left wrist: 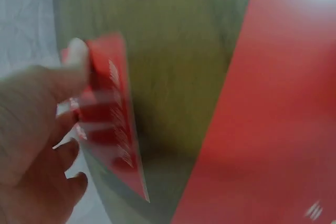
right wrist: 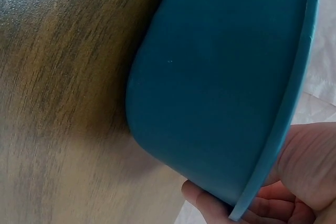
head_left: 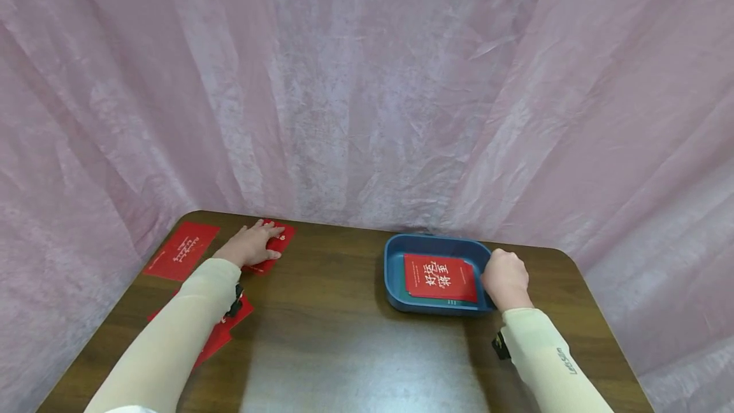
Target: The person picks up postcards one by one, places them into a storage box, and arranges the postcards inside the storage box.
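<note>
Pink curtain (head_left: 367,94) backs a brown table (head_left: 338,343), the right hand (head_left: 506,279) gripping a blue tray (head_left: 438,246), the left hand (head_left: 251,245), fingers apart, over a red card (head_left: 282,243) left of the tray.

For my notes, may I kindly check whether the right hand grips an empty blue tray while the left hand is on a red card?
Not quite: the blue tray is not empty, as the head view shows red cards lying in it. The right hand does grip it, and the left hand is on a red card.
</note>
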Motion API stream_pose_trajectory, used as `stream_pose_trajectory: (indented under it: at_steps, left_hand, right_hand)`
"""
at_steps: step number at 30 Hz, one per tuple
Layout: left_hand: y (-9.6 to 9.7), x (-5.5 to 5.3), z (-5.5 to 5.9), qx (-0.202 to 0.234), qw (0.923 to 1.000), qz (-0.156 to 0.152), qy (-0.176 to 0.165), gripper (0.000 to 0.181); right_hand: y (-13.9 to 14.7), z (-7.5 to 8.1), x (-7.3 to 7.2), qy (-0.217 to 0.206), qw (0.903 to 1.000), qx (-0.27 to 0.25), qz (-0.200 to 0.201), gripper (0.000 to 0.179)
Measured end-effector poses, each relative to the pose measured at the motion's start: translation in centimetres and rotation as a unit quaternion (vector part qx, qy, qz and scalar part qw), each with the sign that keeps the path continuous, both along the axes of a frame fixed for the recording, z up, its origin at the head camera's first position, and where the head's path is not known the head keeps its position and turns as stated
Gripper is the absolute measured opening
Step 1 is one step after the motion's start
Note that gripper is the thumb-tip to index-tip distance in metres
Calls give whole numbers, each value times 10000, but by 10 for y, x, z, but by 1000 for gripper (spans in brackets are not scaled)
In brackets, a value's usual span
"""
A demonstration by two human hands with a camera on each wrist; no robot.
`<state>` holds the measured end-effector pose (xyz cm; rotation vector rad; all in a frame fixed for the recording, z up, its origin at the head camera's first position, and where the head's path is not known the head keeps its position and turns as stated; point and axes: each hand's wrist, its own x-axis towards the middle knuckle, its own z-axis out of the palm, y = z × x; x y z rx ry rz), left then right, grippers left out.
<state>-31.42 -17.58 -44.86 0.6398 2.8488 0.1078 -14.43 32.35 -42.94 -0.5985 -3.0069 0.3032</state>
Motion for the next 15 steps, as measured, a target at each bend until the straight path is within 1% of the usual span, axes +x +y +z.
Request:
stream_pose_trajectory:
  at_steps: [2, 4, 7, 9, 11, 15]
  left_hand:
    - [5, 2, -4, -12, 10000, 87, 25, 71]
    - [8, 4, -7, -88, 9995, 216, 200, 72]
    - [12, 7, -7, -155, 9977, 388, 525, 77]
    - [14, 7, -5, -168, 9964, 488, 678, 81]
    - [16, 8, -4, -120, 9959, 569, 692, 88]
    - [16, 7, -4, 75, 9958, 763, 507, 100]
  right_hand:
    - [0, 0, 0, -7, 10000, 12, 20, 23]
    - [-1, 0, 0, -24, 10000, 27, 35, 23]
    - [-2, -1, 0, -41, 10000, 32, 24, 24]
    - [-3, -1, 0, -37, 10000, 34, 31, 25]
    - [-3, -1, 0, -18, 10000, 39, 36, 25]
    - [-3, -2, -1, 12, 10000, 57, 38, 25]
